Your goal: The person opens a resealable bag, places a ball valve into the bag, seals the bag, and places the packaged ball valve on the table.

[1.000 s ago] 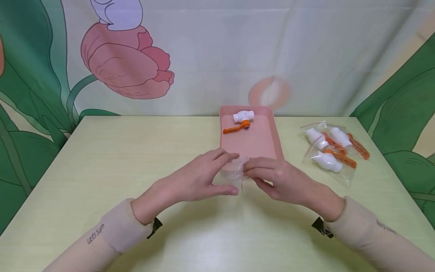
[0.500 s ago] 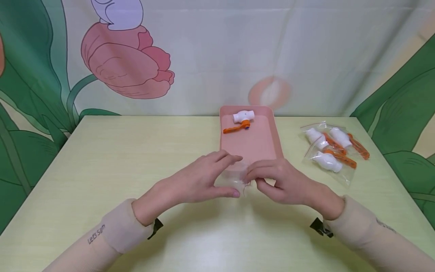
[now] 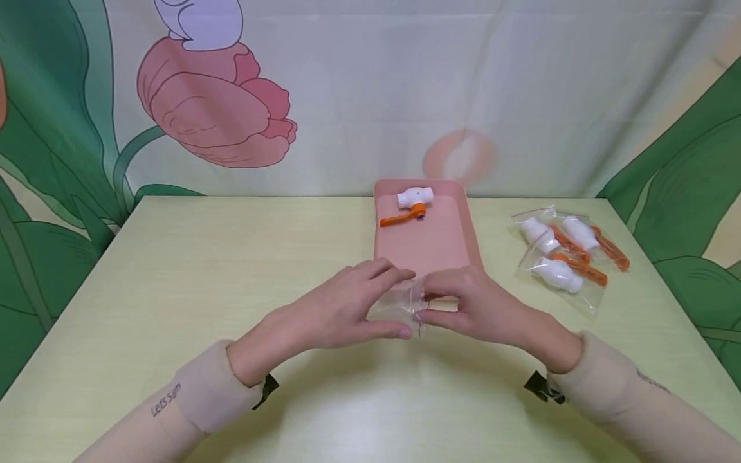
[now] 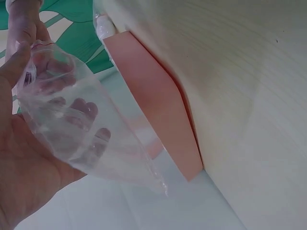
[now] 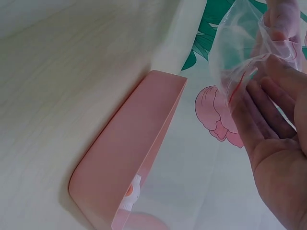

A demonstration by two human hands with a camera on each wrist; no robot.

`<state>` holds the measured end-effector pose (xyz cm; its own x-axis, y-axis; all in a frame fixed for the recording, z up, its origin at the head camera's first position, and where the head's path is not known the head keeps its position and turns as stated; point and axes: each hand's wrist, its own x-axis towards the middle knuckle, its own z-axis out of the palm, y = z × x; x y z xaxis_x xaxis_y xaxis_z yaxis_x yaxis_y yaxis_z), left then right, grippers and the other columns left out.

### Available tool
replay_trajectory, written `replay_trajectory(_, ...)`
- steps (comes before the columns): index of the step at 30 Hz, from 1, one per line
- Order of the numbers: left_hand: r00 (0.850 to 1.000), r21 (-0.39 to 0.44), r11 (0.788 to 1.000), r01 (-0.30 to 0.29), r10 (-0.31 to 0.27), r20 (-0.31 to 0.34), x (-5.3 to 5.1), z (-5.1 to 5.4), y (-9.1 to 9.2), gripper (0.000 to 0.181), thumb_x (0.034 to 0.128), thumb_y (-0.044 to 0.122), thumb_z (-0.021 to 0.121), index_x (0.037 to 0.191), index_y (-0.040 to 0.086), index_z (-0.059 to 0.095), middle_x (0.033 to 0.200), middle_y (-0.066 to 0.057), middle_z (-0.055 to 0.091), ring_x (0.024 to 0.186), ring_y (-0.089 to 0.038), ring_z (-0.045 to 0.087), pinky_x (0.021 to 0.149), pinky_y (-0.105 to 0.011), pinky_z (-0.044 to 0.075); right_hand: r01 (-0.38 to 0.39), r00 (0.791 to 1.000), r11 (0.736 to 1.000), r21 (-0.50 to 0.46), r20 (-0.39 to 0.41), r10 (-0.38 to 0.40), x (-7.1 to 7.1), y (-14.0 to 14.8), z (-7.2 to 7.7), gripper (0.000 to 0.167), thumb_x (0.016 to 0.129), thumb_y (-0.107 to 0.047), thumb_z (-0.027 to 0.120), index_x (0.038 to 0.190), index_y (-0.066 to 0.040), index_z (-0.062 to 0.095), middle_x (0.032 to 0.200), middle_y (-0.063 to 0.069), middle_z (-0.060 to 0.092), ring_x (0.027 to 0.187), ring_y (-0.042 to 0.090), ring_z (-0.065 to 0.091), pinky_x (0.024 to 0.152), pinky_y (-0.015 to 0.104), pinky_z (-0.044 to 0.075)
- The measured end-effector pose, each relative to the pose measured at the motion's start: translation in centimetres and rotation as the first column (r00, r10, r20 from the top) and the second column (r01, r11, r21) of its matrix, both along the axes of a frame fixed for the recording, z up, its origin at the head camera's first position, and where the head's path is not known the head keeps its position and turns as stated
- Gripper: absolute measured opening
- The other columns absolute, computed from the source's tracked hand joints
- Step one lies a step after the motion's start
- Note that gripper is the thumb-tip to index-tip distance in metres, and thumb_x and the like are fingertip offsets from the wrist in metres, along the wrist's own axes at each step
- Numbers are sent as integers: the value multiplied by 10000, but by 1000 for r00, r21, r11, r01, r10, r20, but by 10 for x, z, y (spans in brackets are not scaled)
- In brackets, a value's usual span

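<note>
A clear zip bag (image 3: 398, 307) with a red line along its mouth hangs between both hands, in front of the pink tray (image 3: 428, 247). Its see-through body (image 4: 100, 134) looks empty in the left wrist view. My left hand (image 3: 341, 312) holds the bag from the left, thumb below and fingers above and behind it. My right hand (image 3: 471, 302) grips the bag's mouth between thumb and fingers; in the right wrist view its fingertips are partly hidden by the plastic. A white ball valve (image 3: 414, 199) with an orange handle lies at the tray's far end.
On the right of the pale table (image 3: 231, 257) lie several orange-handled white valves in clear bags, the nearest being a bagged valve (image 3: 557, 275). A printed curtain (image 3: 359, 96) hangs behind the table's far edge.
The right hand's fingers have shifted along the bag's mouth, and its thumb now lies nearer the bag. The left hand has moved slightly right and toward the person. Valves and tray stay put.
</note>
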<state>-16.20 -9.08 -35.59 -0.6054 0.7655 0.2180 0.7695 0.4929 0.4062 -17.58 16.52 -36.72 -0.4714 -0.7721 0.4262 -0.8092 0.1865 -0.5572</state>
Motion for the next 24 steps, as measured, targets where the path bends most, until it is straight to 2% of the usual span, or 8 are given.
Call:
replay_trajectory(5, 999, -9, 1000, -4, 3, -38, 1, 0, 1, 706, 918, 519, 745, 1429, 74, 547, 1248, 2, 592, 1076, -126, 556, 882, -400, 482, 36, 999, 999, 13, 18, -36, 2, -2, 1, 248, 830, -2, 846, 1035, -63, 720, 1009, -23, 728, 951, 137, 713, 844, 322, 589)
replay_trajectory(7, 998, -12, 1000, -9, 8, -57, 2, 0, 2, 705, 919, 522, 743, 1428, 75, 547, 1247, 2, 589, 1077, -126, 553, 876, -402, 484, 45, 994, 999, 10, 100, -45, 3, -3, 2, 209, 859, 24, 810, 1036, -41, 721, 1010, 0, 729, 967, 150, 707, 857, 323, 585)
replay_trajectory(9, 997, -18, 1000, -16, 15, -74, 2, 0, 3, 706, 922, 524, 738, 1432, 75, 545, 1249, 1, 584, 1081, -128, 551, 870, -404, 486, 56, 977, 998, 3, 206, -56, 5, -4, 2, 177, 894, 47, 765, 1057, -14, 728, 1038, 38, 734, 990, 171, 703, 872, 320, 579)
replay_trajectory(12, 996, -32, 999, -31, 28, -87, 2, 0, 4, 712, 922, 535, 732, 1442, 89, 537, 1248, 12, 573, 1081, -123, 547, 862, -394, 482, 74, 933, 997, 1, 353, -69, 7, -5, 3, 162, 940, 33, 717, 1099, 4, 720, 1079, 80, 727, 1016, 211, 697, 902, 335, 569)
replay_trajectory(14, 995, -39, 998, -39, 35, -89, 2, 0, 5, 723, 916, 540, 737, 1445, 92, 534, 1246, 15, 570, 1079, -123, 547, 855, -388, 481, 90, 916, 996, 21, 391, -91, 7, -5, 3, 208, 944, -13, 733, 1151, -3, 711, 1115, 88, 721, 1036, 216, 693, 923, 340, 560)
replay_trajectory(18, 995, -42, 998, -54, 50, -91, 2, 0, 5, 743, 898, 546, 755, 1446, 98, 528, 1243, 26, 570, 1083, -120, 545, 869, -393, 480, 99, 910, 993, 59, 398, -114, 6, -5, 4, 347, 911, -72, 793, 1235, -25, 680, 1192, 65, 699, 1103, 229, 676, 974, 356, 534)
replay_trajectory(21, 994, -35, 997, -63, 60, -90, 3, 0, 4, 754, 894, 537, 764, 1453, 97, 514, 1263, 27, 561, 1113, -125, 539, 908, -415, 475, 97, 925, 993, 68, 362, -115, 6, -4, 5, 415, 869, -63, 832, 1249, -42, 666, 1233, 38, 681, 1155, 241, 649, 1004, 365, 514)
replay_trajectory(24, 994, -28, 997, -78, 76, -79, 3, 1, 4, 823, 875, 544, 781, 1491, 95, 471, 1350, 2, 524, 1214, -152, 512, 1008, -461, 438, 95, 945, 993, 72, 309, -112, 7, -4, 5, 493, 829, -15, 854, 1274, -50, 643, 1267, 25, 662, 1194, 258, 623, 1025, 385, 499)
